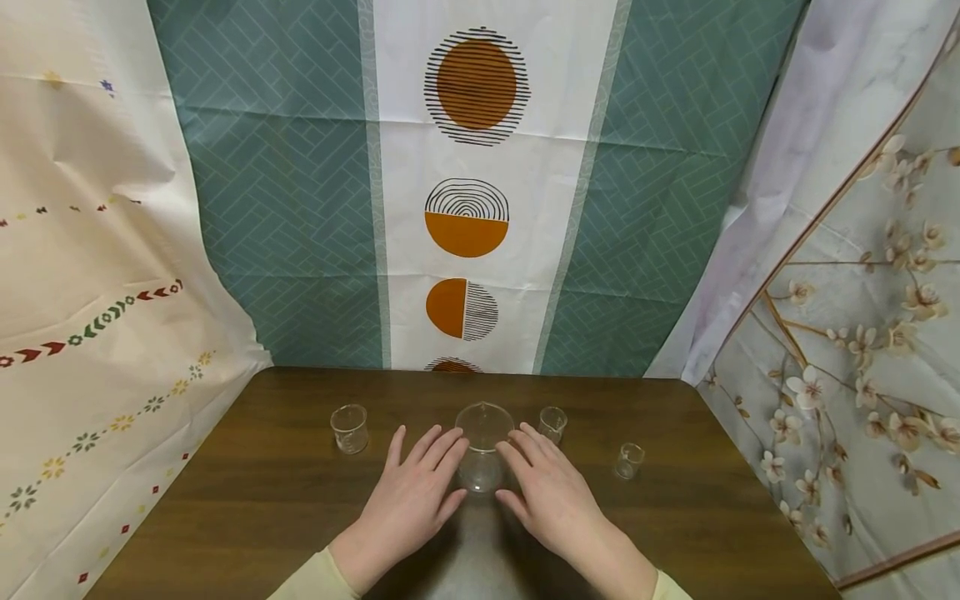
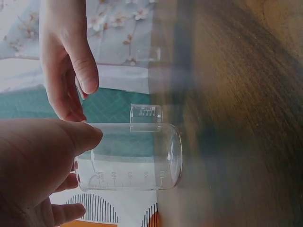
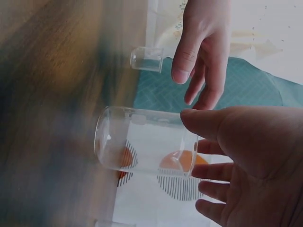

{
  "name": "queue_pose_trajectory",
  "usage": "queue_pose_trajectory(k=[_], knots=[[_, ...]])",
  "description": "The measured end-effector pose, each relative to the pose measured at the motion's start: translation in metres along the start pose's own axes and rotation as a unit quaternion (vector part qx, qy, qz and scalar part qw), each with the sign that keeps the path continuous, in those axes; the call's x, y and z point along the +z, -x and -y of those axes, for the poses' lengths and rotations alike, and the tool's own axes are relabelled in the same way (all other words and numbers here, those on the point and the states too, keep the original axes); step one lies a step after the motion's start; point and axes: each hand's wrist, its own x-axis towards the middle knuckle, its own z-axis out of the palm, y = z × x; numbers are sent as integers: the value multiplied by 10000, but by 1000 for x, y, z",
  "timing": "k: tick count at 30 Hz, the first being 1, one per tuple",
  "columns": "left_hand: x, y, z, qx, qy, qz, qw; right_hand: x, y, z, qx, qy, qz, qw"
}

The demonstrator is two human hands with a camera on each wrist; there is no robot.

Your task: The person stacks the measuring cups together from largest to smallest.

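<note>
A large clear glass beaker (image 1: 482,473) stands upright on the brown table between the two hands. Printed volume marks run along its wall in the left wrist view, where the beaker (image 2: 128,161) appears sideways. My left hand (image 1: 417,485) is at the left of its rim, fingers spread and fairly straight. On the opposite side, my right hand (image 1: 553,487) has its fingers extended along the rim. In the right wrist view, the right thumb overlaps the upper end of the beaker (image 3: 147,142). Neither hand is curled round the glass.
A smaller beaker (image 1: 349,429) stands to the left. Another small beaker (image 1: 553,423) is just beyond the right fingertips, and the smallest beaker (image 1: 629,460) sits farther right. Patterned cloth hangs behind the wooden table (image 1: 247,500) and along both sides.
</note>
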Motion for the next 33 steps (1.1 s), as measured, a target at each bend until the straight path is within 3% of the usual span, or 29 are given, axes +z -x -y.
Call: queue_pose_trajectory(k=[9,33], knots=[[0,4,1,2,125,-5,9999,1,4,2,50,-7,133,9999],[-2,3,2,-8,204,53,9998,11,-3,-7,276,-472,-35,9985]])
